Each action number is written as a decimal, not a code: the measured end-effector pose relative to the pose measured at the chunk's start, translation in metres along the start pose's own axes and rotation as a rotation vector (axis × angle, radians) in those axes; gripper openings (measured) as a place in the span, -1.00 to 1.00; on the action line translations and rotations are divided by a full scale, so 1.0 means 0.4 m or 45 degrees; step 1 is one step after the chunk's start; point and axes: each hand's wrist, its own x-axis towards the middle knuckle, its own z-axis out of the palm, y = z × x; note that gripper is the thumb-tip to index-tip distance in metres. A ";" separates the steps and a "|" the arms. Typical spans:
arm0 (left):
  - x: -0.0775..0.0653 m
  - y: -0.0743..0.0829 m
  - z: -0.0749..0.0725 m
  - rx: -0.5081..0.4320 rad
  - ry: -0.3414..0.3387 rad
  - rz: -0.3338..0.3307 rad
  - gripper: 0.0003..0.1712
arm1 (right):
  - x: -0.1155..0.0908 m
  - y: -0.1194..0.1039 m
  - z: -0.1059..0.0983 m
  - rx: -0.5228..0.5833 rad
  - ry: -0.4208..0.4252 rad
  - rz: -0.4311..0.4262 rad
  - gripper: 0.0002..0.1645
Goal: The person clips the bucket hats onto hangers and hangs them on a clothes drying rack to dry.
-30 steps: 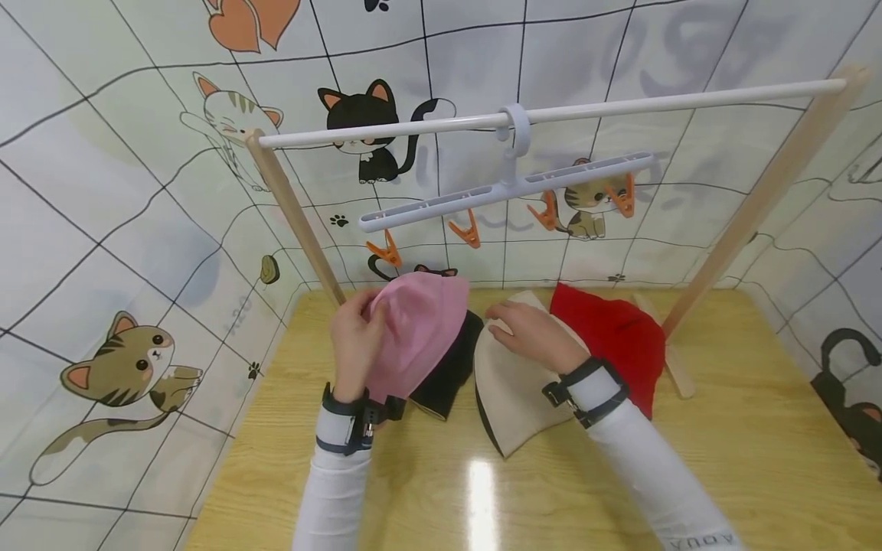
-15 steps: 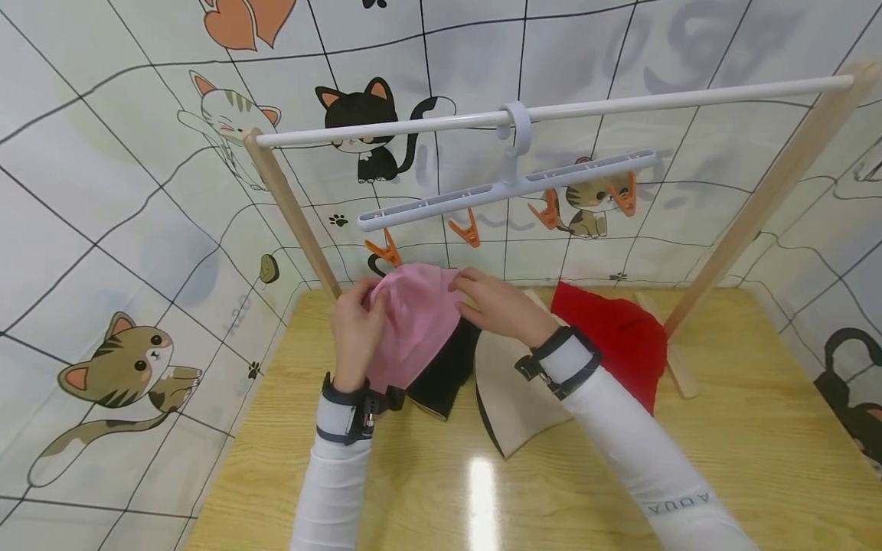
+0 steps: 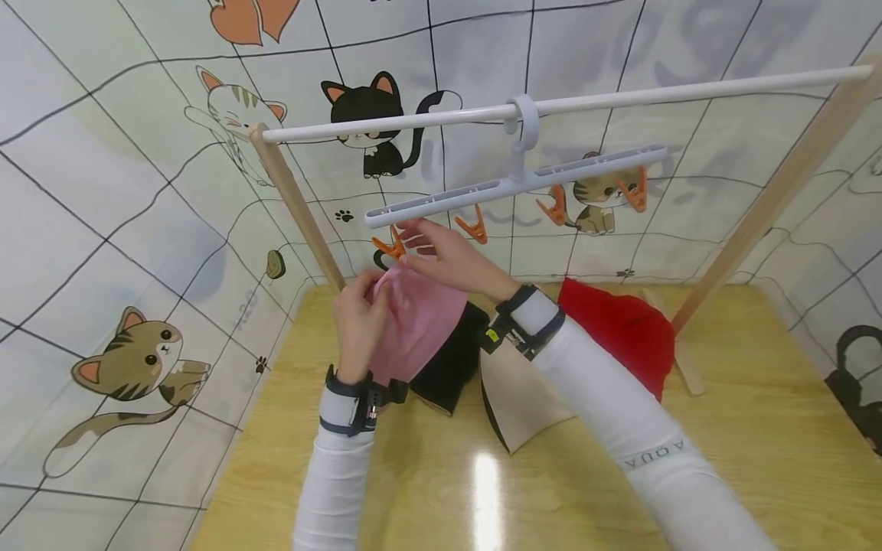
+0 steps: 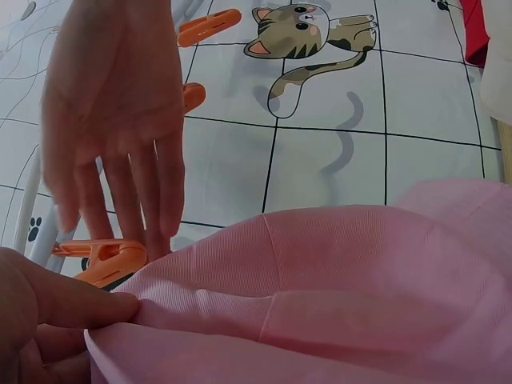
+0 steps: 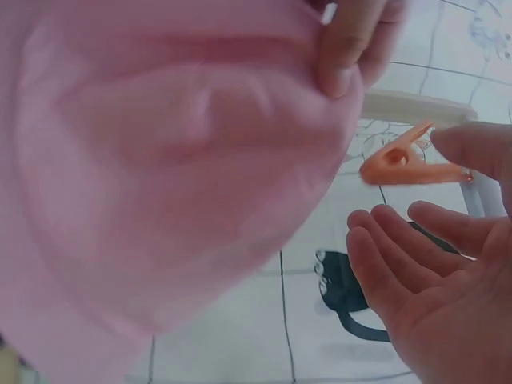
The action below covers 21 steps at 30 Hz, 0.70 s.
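Note:
My left hand (image 3: pixel 360 321) pinches the edge of a pink bucket hat (image 3: pixel 416 310) between thumb and fingers, holding it up below the hanger. In the left wrist view the pinched brim (image 4: pixel 200 292) lies close under an orange clip (image 4: pixel 104 260). My right hand (image 3: pixel 448 256) is raised beside the leftmost orange clip (image 3: pixel 390 245) of the pale hanger (image 3: pixel 448 200). Its fingers are spread and relaxed in the right wrist view, with the thumb near the clip (image 5: pixel 404 160) and nothing gripped.
The hanger hooks over a white rod (image 3: pixel 620 99) on wooden posts (image 3: pixel 296 199), with more orange clips (image 3: pixel 474 226) along it. On the wooden table (image 3: pixel 427 490) lie a black hat (image 3: pixel 451 367), a cream hat (image 3: pixel 524 398) and a red hat (image 3: pixel 620 329). A cat-patterned wall covering stands behind.
My right hand has moved from over the cream hat, past the pink hat's edge, up and left to the leftmost clip. My left hand keeps its pinch on the pink hat, nearly in place.

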 end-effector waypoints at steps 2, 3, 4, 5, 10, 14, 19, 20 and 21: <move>0.001 0.000 0.001 0.005 -0.006 0.003 -0.89 | 0.013 -0.003 0.002 0.119 0.009 0.061 -0.40; 0.002 0.000 0.002 0.004 -0.009 0.002 -0.89 | 0.020 -0.002 0.003 0.179 0.015 0.090 -0.43; 0.002 0.000 0.003 0.004 -0.014 -0.001 -0.89 | 0.025 -0.002 0.003 0.247 0.020 0.120 -0.45; 0.002 0.000 0.003 0.004 -0.017 -0.008 -0.89 | 0.030 -0.002 0.004 0.306 0.025 0.140 -0.47; 0.000 -0.002 0.003 -0.003 -0.032 -0.022 -0.88 | 0.052 0.008 0.001 0.601 -0.002 0.150 -0.52; 0.000 -0.004 0.002 -0.015 -0.033 -0.012 -0.88 | 0.066 0.019 -0.002 0.800 -0.066 0.100 -0.51; 0.000 -0.005 -0.002 -0.015 -0.026 -0.025 -0.87 | 0.079 0.026 -0.001 1.115 -0.122 0.073 -0.58; -0.001 -0.005 -0.003 -0.017 -0.029 -0.031 -0.87 | 0.081 0.028 0.001 1.170 -0.138 0.063 -0.59; -0.002 -0.005 -0.005 -0.017 -0.032 -0.039 -0.87 | 0.082 0.030 0.003 1.213 -0.157 0.051 -0.59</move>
